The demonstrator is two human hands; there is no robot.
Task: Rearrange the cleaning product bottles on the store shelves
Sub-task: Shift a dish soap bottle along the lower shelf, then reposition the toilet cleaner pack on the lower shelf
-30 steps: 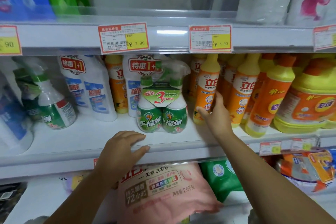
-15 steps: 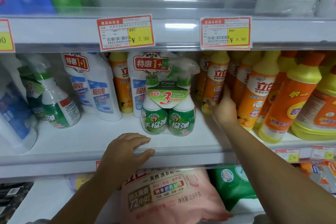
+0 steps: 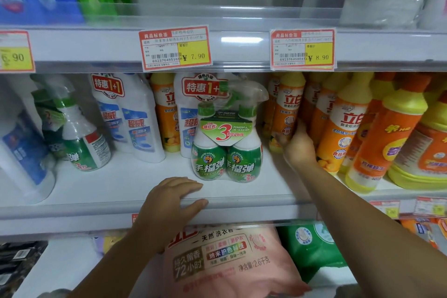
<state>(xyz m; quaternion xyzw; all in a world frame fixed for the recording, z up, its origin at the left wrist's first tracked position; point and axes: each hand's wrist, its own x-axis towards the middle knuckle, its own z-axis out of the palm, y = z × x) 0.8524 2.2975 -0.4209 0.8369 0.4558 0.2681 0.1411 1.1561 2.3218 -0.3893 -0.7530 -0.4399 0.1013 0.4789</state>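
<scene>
While the right hand (image 3: 298, 146) reaches deep into the middle shelf (image 3: 145, 186) and wraps its grip around the lower body of an orange bottle (image 3: 286, 113) at the left end of its row, the left hand (image 3: 173, 203) lies flat and open on the shelf's front lip, holding nothing. Judged from this view, the rearranging is only partly done: the orange bottles on the right stand crowded and leaning, a green spray bottle (image 3: 79, 138) at left tilts against its neighbours, and much of the front of the shelf lies bare. A shrink-wrapped pack of 2 green bottles (image 3: 226, 152) stands just left of the reaching arm, close enough to be knocked. White bottles (image 3: 130, 118) stand behind. A pink bag (image 3: 227, 264) lies on the shelf below.
</scene>
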